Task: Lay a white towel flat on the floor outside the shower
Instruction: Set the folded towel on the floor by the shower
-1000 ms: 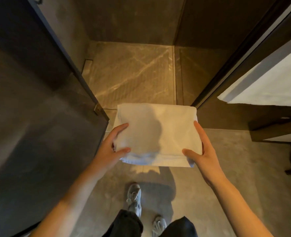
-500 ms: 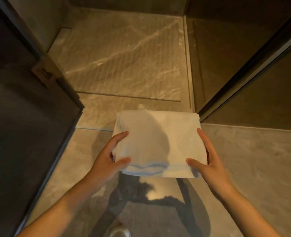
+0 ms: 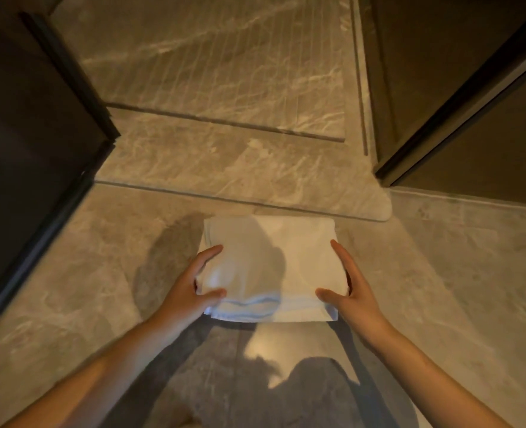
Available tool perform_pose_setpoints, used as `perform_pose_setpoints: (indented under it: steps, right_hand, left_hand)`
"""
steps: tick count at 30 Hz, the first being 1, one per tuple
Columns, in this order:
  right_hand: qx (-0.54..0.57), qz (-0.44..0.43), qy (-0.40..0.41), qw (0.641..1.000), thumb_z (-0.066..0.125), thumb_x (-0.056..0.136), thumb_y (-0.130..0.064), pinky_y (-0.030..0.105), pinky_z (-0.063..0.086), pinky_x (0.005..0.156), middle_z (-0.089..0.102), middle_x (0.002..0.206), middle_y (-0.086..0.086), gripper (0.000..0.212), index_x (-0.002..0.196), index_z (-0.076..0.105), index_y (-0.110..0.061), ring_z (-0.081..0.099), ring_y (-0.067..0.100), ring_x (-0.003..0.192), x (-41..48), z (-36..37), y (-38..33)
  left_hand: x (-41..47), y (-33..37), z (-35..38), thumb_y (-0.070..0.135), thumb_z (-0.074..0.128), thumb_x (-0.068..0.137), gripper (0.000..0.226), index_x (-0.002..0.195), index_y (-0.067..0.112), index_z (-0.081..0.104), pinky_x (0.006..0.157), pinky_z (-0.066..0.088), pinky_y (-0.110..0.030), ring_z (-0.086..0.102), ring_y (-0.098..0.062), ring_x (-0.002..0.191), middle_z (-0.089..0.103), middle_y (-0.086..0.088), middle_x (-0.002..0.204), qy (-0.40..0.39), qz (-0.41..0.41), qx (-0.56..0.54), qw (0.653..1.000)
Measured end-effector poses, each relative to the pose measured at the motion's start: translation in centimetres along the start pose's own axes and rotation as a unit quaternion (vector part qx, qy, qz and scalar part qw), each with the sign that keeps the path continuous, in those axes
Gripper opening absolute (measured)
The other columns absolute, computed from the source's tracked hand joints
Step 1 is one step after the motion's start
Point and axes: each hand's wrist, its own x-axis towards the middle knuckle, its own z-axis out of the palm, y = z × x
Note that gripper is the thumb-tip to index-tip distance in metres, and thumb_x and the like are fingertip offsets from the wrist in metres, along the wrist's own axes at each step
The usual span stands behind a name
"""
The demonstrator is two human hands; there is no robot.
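The folded white cloth towel (image 3: 271,267) hangs at the centre of the view, over the grey marble floor (image 3: 440,288), with the raised marble shower threshold (image 3: 255,168) at 12 o'clock. The left hand (image 3: 187,291) and right hand (image 3: 353,296) each clamp 1 side, thumbs on top. No writing or label is readable.
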Motion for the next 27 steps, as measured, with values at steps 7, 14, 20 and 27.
perform_pose_setpoints:
  steps: [7, 14, 20, 27]
  right_hand:
    - [-0.054, 0.029, -0.006, 0.998, 0.069, 0.084, 0.006, 0.009, 0.039, 0.099, 0.036, 0.148, -0.010, 0.082, 0.150, 0.030, -0.024, 0.038, 0.006, 0.135, 0.4, -0.1, 1.9]
    - [-0.409, -0.173, 0.077, 0.893, 0.034, 0.097, -0.044, 0.044, 0.023, 0.118, 0.034, 0.156, 0.009, 0.060, 0.152, 0.033, -0.019, 0.025, 0.028, 0.146, 2.5, 1.7, -1.0]
    - [-0.526, -0.176, -0.005, 0.832, 0.027, 0.101, -0.048, 0.044, -0.002, 0.122, 0.019, 0.163, 0.003, 0.063, 0.156, 0.019, -0.019, 0.004, 0.022, 0.151, 6.0, 4.4, 1.5]
    - [-0.555, -0.178, 0.017, 0.812, 0.027, 0.099, -0.048, 0.045, 0.000, 0.122, 0.019, 0.163, 0.001, 0.065, 0.156, 0.016, -0.018, 0.005, 0.019, 0.151, 6.8, 5.0, 3.9]
  left_hand:
    - [0.5, -0.9, 1.3, -0.004, 0.066, 0.084, 0.073, 0.137, 0.039, 0.042, 0.076, 0.041, -0.003, 0.046, -0.004, 0.122, 0.041, 0.010, 0.144, -0.029, -0.045, 0.049, 0.997]
    - [2.1, 1.6, 2.5, 0.044, 0.048, 0.092, 0.072, 0.154, 0.025, 0.017, 0.117, 0.015, -0.051, 0.011, -0.034, 0.147, 0.014, -0.015, 0.161, 0.061, 0.190, 0.551, 0.811]
    - [5.2, -0.1, 4.6, 0.049, 0.022, 0.098, 0.067, 0.153, 0.012, 0.022, 0.119, 0.005, -0.045, 0.007, -0.024, 0.149, 0.018, -0.008, 0.162, -0.072, 0.244, 0.612, 0.749]
    - [6.5, -2.1, 4.1, 0.051, 0.021, 0.099, 0.068, 0.154, 0.011, 0.017, 0.120, 0.011, -0.049, 0.004, -0.023, 0.150, 0.012, -0.007, 0.163, -0.088, 0.262, 0.590, 0.758]
